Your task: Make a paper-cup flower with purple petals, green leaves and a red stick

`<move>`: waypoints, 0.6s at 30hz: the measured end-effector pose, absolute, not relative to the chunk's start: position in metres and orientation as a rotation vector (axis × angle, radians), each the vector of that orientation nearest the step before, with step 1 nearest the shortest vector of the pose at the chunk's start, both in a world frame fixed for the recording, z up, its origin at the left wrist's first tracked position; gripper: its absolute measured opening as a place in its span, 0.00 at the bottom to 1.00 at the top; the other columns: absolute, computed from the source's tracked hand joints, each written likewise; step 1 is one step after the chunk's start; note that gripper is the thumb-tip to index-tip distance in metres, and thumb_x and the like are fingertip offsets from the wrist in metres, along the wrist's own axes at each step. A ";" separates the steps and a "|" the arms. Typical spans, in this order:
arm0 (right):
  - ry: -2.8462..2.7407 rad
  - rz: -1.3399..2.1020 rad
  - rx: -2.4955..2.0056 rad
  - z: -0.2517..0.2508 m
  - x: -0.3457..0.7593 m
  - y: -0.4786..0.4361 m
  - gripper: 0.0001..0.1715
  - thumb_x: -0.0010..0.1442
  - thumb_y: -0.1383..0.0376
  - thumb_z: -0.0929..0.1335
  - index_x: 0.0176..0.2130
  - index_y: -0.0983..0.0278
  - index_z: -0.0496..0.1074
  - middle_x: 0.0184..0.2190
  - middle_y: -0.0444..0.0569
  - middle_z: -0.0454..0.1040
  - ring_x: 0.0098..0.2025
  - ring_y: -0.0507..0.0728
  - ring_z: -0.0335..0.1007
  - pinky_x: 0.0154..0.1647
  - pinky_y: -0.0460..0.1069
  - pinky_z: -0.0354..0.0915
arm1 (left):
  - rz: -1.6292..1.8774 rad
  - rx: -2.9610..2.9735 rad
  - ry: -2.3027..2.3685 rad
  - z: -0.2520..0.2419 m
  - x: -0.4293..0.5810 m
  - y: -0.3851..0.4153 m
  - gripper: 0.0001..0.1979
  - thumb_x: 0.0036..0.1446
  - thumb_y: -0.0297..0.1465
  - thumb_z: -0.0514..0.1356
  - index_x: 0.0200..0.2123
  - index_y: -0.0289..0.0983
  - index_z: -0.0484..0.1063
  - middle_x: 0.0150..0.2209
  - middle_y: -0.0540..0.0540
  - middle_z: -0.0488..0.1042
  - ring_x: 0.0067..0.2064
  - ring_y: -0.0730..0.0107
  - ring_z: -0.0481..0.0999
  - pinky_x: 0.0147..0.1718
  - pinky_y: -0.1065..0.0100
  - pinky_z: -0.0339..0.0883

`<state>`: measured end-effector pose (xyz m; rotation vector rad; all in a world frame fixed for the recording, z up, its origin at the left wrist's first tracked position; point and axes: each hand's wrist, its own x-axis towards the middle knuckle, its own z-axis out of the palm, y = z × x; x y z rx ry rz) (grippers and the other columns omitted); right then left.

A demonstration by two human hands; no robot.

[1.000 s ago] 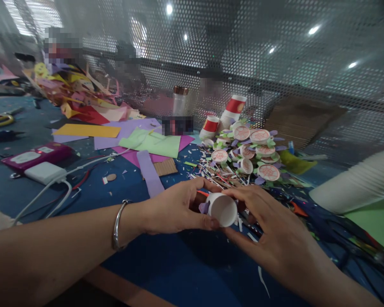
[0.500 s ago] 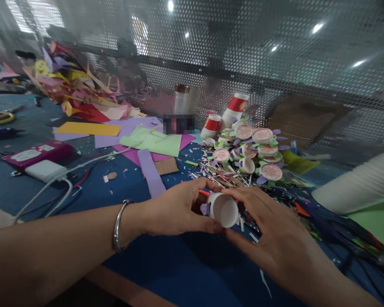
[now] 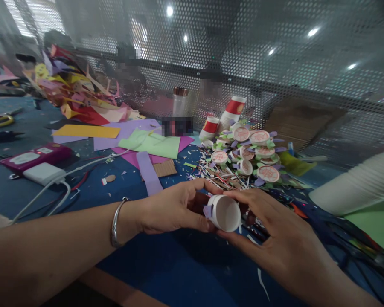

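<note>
A small white paper cup (image 3: 226,214) is held between both hands, its open mouth tilted toward me. A purple paper piece (image 3: 208,210) sticks out from its left side. My left hand (image 3: 176,207) grips the cup from the left, thumb below and fingers above. My right hand (image 3: 269,226) holds it from the right, its fingertips at the top and bottom of the rim. Beyond the hands lies a pile of similar short cups (image 3: 243,151), with red patterns on their round ends and purple and green paper bits attached.
Cut paper scraps (image 3: 208,170) litter the blue table (image 3: 115,264). A purple paper strip (image 3: 149,172), green sheet (image 3: 150,143), white cable (image 3: 92,160) and magenta device (image 3: 36,157) lie left. Red-and-white cups (image 3: 235,108) stand behind the pile; a long cup stack (image 3: 355,185) lies right.
The cup has shifted slightly down and right and its mouth faces me a little more. Both hands keep hold of it, while the view has moved slightly.
</note>
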<state>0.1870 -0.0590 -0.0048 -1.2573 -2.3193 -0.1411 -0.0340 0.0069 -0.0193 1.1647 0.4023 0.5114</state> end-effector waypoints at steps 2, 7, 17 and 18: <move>-2.314 -0.145 -1.262 -0.006 0.187 -0.059 0.27 0.60 0.59 0.73 0.56 0.60 0.67 0.48 0.54 0.77 0.49 0.65 0.76 0.48 0.60 0.74 | 0.513 1.183 0.409 -0.020 -0.032 0.006 0.24 0.50 0.16 0.67 0.48 0.35 0.65 0.39 0.49 0.75 0.37 0.76 0.73 0.37 0.72 0.63; -2.348 -0.156 -1.244 -0.006 0.183 -0.056 0.27 0.59 0.62 0.74 0.55 0.62 0.67 0.47 0.56 0.78 0.48 0.65 0.77 0.45 0.60 0.75 | 0.505 1.256 0.429 -0.018 -0.032 0.003 0.26 0.50 0.14 0.64 0.51 0.35 0.64 0.38 0.51 0.74 0.36 0.78 0.72 0.37 0.73 0.61; -2.422 -0.293 -1.116 -0.008 0.182 -0.059 0.24 0.61 0.63 0.70 0.55 0.64 0.64 0.47 0.58 0.78 0.50 0.65 0.77 0.48 0.60 0.76 | 0.356 1.012 0.498 -0.010 -0.037 0.008 0.19 0.58 0.43 0.66 0.46 0.35 0.74 0.38 0.46 0.75 0.36 0.70 0.75 0.34 0.68 0.68; -2.421 -0.292 -1.107 -0.007 0.181 -0.059 0.23 0.62 0.62 0.69 0.55 0.64 0.64 0.46 0.58 0.78 0.49 0.65 0.77 0.47 0.60 0.76 | 0.363 0.994 0.517 -0.012 -0.037 0.009 0.20 0.58 0.45 0.66 0.44 0.35 0.75 0.36 0.46 0.75 0.34 0.71 0.74 0.33 0.68 0.68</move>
